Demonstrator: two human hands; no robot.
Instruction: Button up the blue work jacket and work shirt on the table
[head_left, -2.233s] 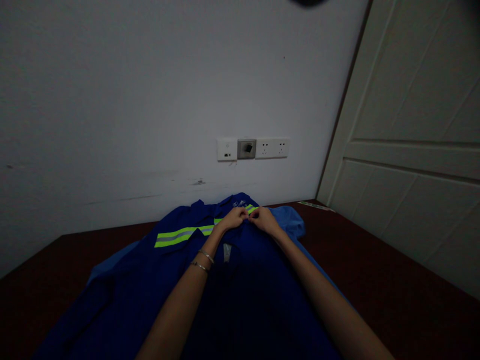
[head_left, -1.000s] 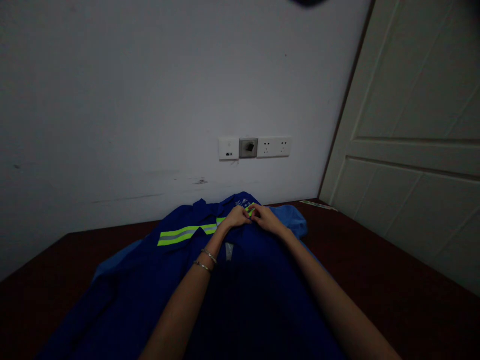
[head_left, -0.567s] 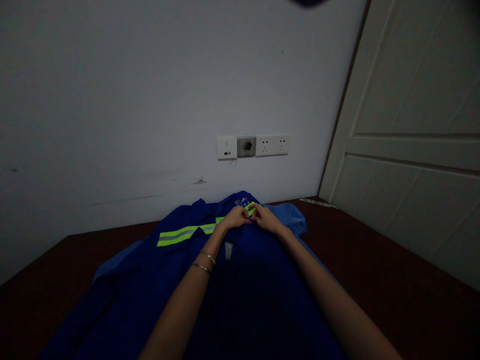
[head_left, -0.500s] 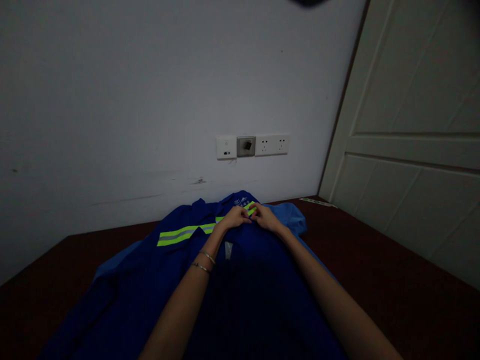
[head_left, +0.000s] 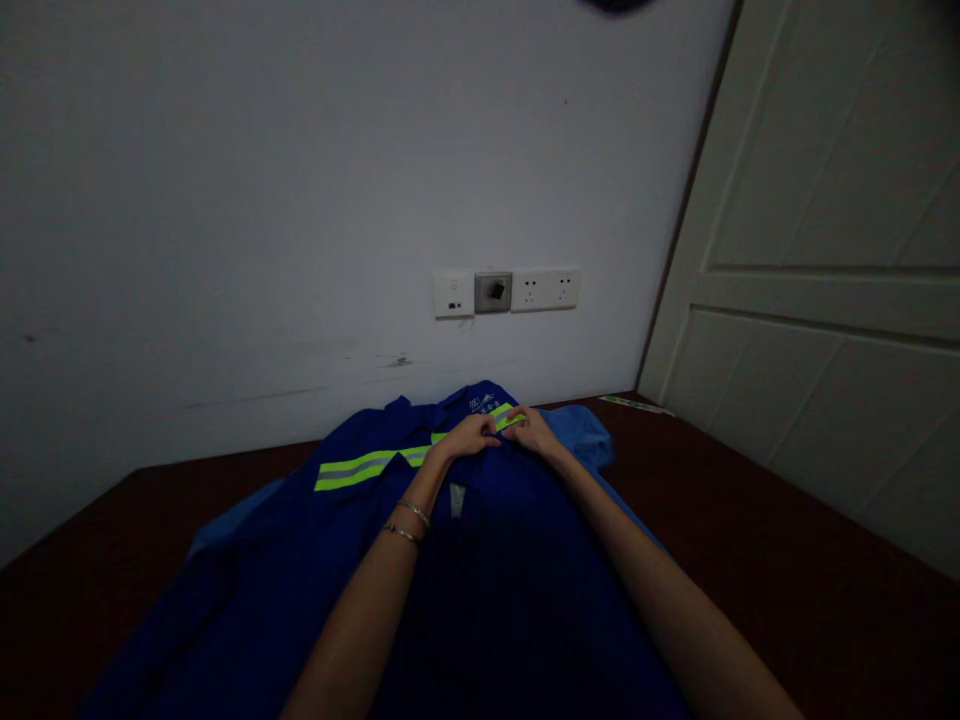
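Observation:
A dark blue work jacket [head_left: 352, 560] with yellow-green and silver reflective strips [head_left: 369, 468] lies spread out in front of me. White printing [head_left: 486, 402] shows on its chest, near the top. My left hand [head_left: 471, 436], with two bracelets on the wrist, pinches the fabric just below the chest strip. Beside it, a small gap away, my right hand [head_left: 531, 432] has its fingers curled on the cloth at the strip's right end. Whatever small part lies between the fingertips is too dark to make out. A lighter blue cloth [head_left: 581, 435] sticks out from under the jacket.
The dark red tabletop [head_left: 750, 520] meets a white wall [head_left: 262, 200] behind the jacket. Several sockets and switch plates [head_left: 546, 290] sit on that wall. A white panelled door [head_left: 817, 300] stands at the right, with a thin printed strip [head_left: 636, 405] near its foot.
Since about half a second ago my right hand has shifted slightly right, widening the gap between the hands. The left hand stays nearly in place, and the jacket lies as before.

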